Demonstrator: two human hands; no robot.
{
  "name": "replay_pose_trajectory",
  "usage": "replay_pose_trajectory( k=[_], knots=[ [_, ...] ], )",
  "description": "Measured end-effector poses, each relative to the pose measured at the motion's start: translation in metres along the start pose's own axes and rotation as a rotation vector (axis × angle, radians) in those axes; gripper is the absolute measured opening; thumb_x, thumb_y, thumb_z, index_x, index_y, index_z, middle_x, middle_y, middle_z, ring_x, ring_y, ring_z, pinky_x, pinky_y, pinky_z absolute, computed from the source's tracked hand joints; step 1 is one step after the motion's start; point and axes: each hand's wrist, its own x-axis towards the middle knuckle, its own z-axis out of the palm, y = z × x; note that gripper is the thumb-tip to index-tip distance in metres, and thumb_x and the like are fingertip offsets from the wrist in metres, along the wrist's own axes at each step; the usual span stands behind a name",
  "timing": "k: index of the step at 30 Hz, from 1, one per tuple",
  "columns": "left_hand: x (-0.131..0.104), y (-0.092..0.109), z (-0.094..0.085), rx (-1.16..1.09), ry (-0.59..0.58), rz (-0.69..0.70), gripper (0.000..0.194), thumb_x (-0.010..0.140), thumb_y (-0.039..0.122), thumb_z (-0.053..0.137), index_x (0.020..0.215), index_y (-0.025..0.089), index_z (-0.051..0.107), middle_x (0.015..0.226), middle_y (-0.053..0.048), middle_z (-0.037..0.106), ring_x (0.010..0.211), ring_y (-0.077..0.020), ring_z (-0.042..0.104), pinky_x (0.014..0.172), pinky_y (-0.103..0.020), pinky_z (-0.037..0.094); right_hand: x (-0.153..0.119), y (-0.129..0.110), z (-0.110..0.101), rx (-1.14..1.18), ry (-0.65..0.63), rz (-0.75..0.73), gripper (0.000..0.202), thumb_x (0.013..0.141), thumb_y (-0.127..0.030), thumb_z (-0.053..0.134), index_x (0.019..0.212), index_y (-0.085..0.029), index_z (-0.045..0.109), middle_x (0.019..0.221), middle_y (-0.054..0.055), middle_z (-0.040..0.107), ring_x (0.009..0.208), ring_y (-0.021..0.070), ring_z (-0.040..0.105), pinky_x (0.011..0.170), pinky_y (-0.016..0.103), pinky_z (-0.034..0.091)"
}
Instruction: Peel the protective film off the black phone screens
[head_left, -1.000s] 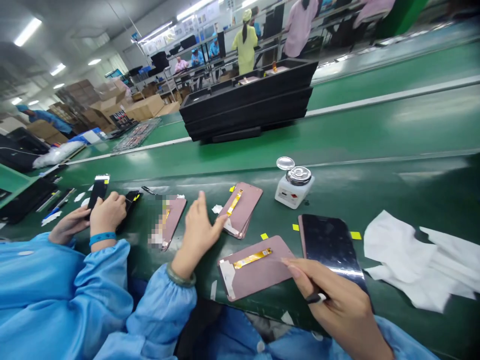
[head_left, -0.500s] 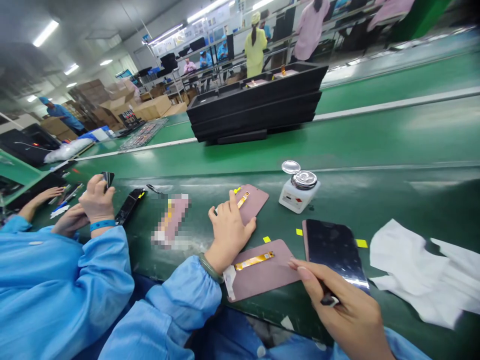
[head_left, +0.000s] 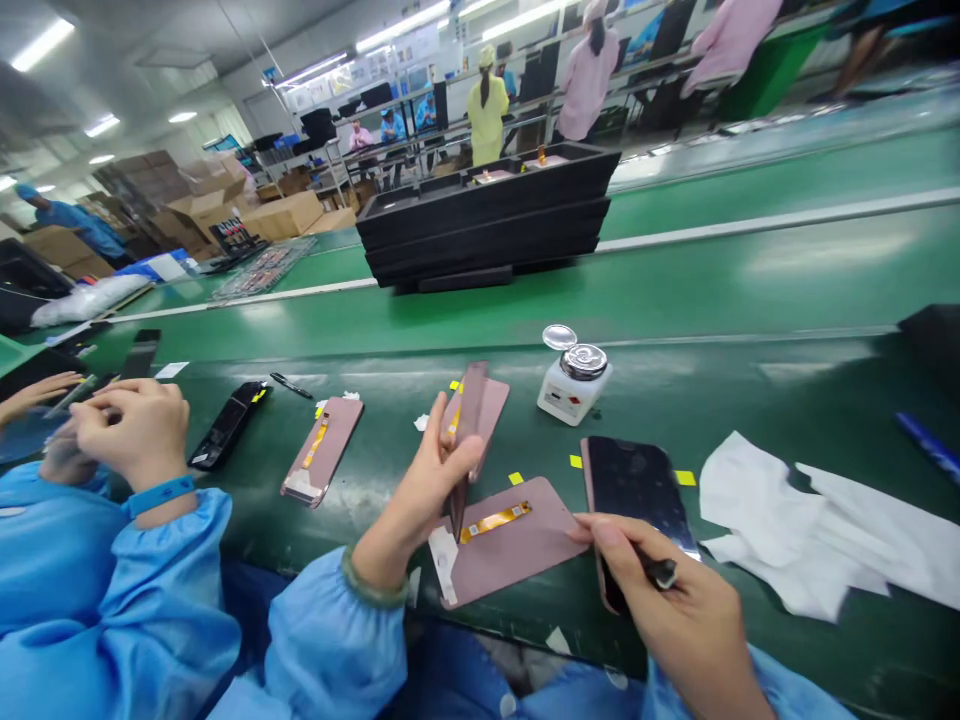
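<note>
My left hand (head_left: pixel 420 490) is closed around a thin pinkish phone screen panel (head_left: pixel 474 395), held tilted nearly on edge. Behind it a similar panel (head_left: pixel 495 400) with a gold flex cable lies on the green bench. My right hand (head_left: pixel 667 590) pinches the right corner of a flat pink-backed phone screen panel (head_left: pixel 517 560), which carries a gold flex cable (head_left: pixel 495 522) and a whitish strip. A dark pen-like tool (head_left: pixel 660 572) is tucked in the right palm. Partly under that hand lies a dark glossy phone screen (head_left: pixel 634 475) with yellow tabs.
A white pump bottle (head_left: pixel 574 390) with its lid up stands behind the panels. White wipes (head_left: pixel 795 530) lie at right. Another panel (head_left: pixel 326 450) and a black phone part (head_left: pixel 229 425) lie left, near a co-worker's hands (head_left: pixel 135 425). Stacked black trays (head_left: pixel 487 235) stand at the back.
My left hand has lifted a panel and tilted it up; before, it reached over the panels with fingers spread. My right hand stays at the panel's corner. The view has shifted slightly right.
</note>
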Motion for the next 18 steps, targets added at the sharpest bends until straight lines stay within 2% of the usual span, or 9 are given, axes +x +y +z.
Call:
replay_pose_trajectory(
  k=[2,4,7,9,11,12,14,16,18],
  knots=[
    [-0.028,-0.001,0.001,-0.327,-0.182,-0.06,0.073,0.075,0.072,0.043,0.115,0.011,0.042,0.076,-0.004,0.037,0.066,-0.0118,0.041,0.067,-0.026,0.037,0.005,-0.007,0.004,0.096,-0.054,0.117,0.026,0.089,-0.035,0.051,0.086,-0.015,0.067,0.08,0.005,0.068,0.068,0.0131,0.066,0.055,0.014,0.051],
    [-0.056,-0.012,0.007,-0.711,-0.36,-0.041,0.057,0.087,0.062,0.033,0.096,0.009,0.053,0.076,-0.008,0.045,0.071,-0.0131,0.048,0.071,-0.026,0.038,0.011,-0.016,0.01,0.274,-0.152,0.276,0.035,0.089,-0.044,0.051,0.098,-0.014,0.065,0.078,0.008,0.067,0.069,0.0163,0.065,0.052,0.02,0.051],
    [-0.087,-0.031,0.02,-1.018,-0.621,-0.063,0.053,0.09,0.053,0.033,0.096,0.012,0.067,0.08,-0.011,0.059,0.078,-0.0183,0.057,0.075,-0.029,0.043,0.015,-0.029,0.019,0.575,-0.367,0.644,0.051,0.084,-0.058,0.053,0.108,-0.014,0.054,0.053,-0.001,0.047,0.043,0.0107,0.048,0.037,0.019,0.039],
    [-0.097,-0.033,0.023,-0.964,-0.599,-0.121,0.046,0.086,0.053,0.041,0.094,0.018,0.07,0.082,-0.009,0.062,0.083,-0.0222,0.061,0.076,-0.034,0.045,0.013,-0.034,0.022,0.601,-0.48,0.783,0.053,0.08,-0.061,0.056,0.104,-0.014,0.054,0.054,-0.004,0.039,0.04,0.0068,0.04,0.036,0.018,0.037],
    [-0.095,-0.02,0.009,-0.854,-0.5,-0.098,0.045,0.081,0.056,0.047,0.09,0.019,0.07,0.08,-0.011,0.063,0.09,-0.027,0.061,0.07,-0.037,0.045,0.01,-0.036,0.021,0.486,-0.502,0.657,0.045,0.082,-0.055,0.057,0.095,-0.013,0.06,0.061,0.0,0.047,0.047,0.0083,0.049,0.043,0.02,0.046],
    [-0.089,-0.008,-0.008,-0.829,-0.465,-0.062,0.049,0.078,0.061,0.048,0.089,0.018,0.07,0.078,-0.012,0.063,0.092,-0.0289,0.061,0.064,-0.038,0.044,0.008,-0.037,0.02,0.417,-0.482,0.541,0.038,0.084,-0.05,0.056,0.092,-0.014,0.063,0.065,0.002,0.052,0.052,0.0097,0.054,0.045,0.019,0.049],
    [-0.069,0.018,-0.065,-0.869,-0.431,0.016,0.064,0.075,0.074,0.039,0.084,0.017,0.067,0.073,-0.014,0.061,0.096,-0.0275,0.061,0.057,-0.035,0.039,0.006,-0.039,0.017,0.273,-0.394,0.276,0.021,0.087,-0.035,0.056,0.086,-0.016,0.064,0.064,0.001,0.055,0.054,0.008,0.057,0.045,0.014,0.047],
    [-0.044,0.039,-0.143,-0.95,-0.395,0.145,0.084,0.078,0.079,0.017,0.079,0.005,0.057,0.071,-0.013,0.059,0.094,-0.0169,0.061,0.062,-0.029,0.028,0.006,-0.041,0.016,0.143,-0.29,0.038,0.006,0.086,-0.021,0.058,0.082,-0.017,0.061,0.063,-0.002,0.054,0.054,0.0047,0.055,0.046,0.012,0.043],
    [-0.02,0.046,-0.22,-1.153,-0.373,0.431,0.083,0.074,0.078,0.005,0.06,0.013,0.055,0.067,-0.007,0.059,0.08,-0.0139,0.063,0.058,-0.026,0.03,0.005,-0.042,0.017,0.031,-0.217,-0.139,0.005,0.084,-0.013,0.059,0.081,-0.016,0.057,0.065,-0.003,0.054,0.056,0.0032,0.054,0.053,0.013,0.042]
  ],
)
